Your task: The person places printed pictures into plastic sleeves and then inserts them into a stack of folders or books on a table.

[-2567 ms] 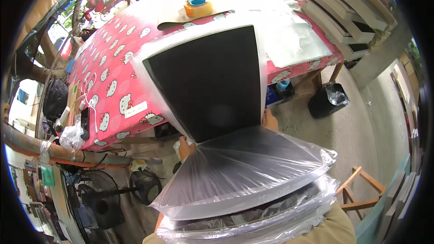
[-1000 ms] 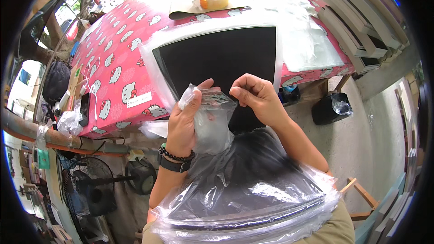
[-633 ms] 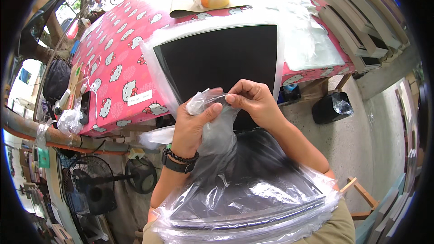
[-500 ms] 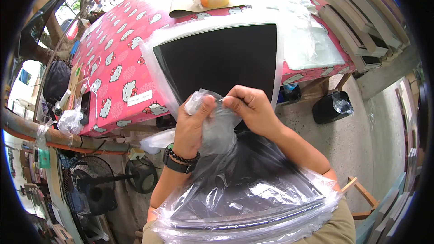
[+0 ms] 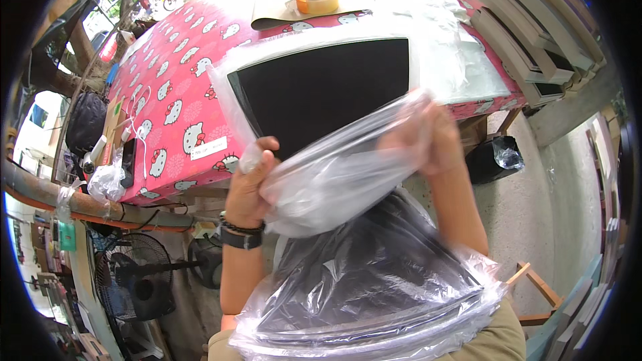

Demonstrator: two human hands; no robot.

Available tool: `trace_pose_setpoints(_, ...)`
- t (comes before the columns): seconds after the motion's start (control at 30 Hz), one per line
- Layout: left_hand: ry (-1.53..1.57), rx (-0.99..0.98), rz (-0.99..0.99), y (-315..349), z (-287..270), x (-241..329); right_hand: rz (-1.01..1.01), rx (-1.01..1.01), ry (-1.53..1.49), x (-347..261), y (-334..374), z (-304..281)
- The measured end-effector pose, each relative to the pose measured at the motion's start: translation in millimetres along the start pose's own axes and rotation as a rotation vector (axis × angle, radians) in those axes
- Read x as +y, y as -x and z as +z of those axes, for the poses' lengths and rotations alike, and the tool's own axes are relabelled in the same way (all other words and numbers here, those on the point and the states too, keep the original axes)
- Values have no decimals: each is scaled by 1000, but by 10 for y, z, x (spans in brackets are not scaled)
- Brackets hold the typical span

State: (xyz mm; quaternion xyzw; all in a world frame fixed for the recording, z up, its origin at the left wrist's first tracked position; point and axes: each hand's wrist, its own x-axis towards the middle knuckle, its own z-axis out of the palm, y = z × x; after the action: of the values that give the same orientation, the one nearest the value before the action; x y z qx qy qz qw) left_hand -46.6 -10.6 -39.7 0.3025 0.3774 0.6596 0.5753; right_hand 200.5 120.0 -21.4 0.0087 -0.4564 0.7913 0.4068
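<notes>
A translucent plastic bag (image 5: 334, 184) is stretched between my two hands, its edge slanting up to the right. My left hand (image 5: 249, 190), a dark watch and beaded bracelet on its wrist, grips the bag's left side between thumb and fingers. At the upper right end, my right hand (image 5: 438, 137) holds the plastic; it is smeared by motion and partly behind the film. Below, on my lap, lies a dark flat panel (image 5: 374, 281) wrapped in clear plastic. Whether the stretched film belongs to that wrap, I cannot tell. Another black flat panel (image 5: 328, 87) lies ahead on white wrapping.
The table (image 5: 160, 113) has a pink patterned cover. A roll of tape (image 5: 314, 1) sits toward its far side, with clear plastic sheets (image 5: 461, 60) at right. Grey boards (image 5: 535, 27) are stacked beyond. A black bin (image 5: 491, 160) and a fan (image 5: 137, 274) stand on the floor.
My hands, close together before on bunched plastic, have moved apart. The right one rose to the right and the left shifted left, spreading the plastic between them.
</notes>
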Motion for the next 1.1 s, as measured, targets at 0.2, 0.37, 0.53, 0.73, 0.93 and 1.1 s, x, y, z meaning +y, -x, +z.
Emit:
trace_pose_setpoints(0.2,-400,460,567,291,-533,545,-345,578,348,-609,-74,74)
trace_pose_setpoints(0.37,-1034,66,684,279,497,456,-57,-293,985,-206,-238,823)
trace_pose_setpoints(0.53,-515,-404,-14,327,578,331,207,-329,1070,-319,-307,852)
trace_pose_setpoints(0.73,372,293,320,329,-47,462,321,-1151,233,69,23,505)
trace_pose_setpoints(0.93,-110,-712,202,293,-267,-33,45,31,-400,-65,179,-122)
trace_pose_setpoints(1.1,180,87,238,391,-244,127,451,-758,-114,99,148,125)
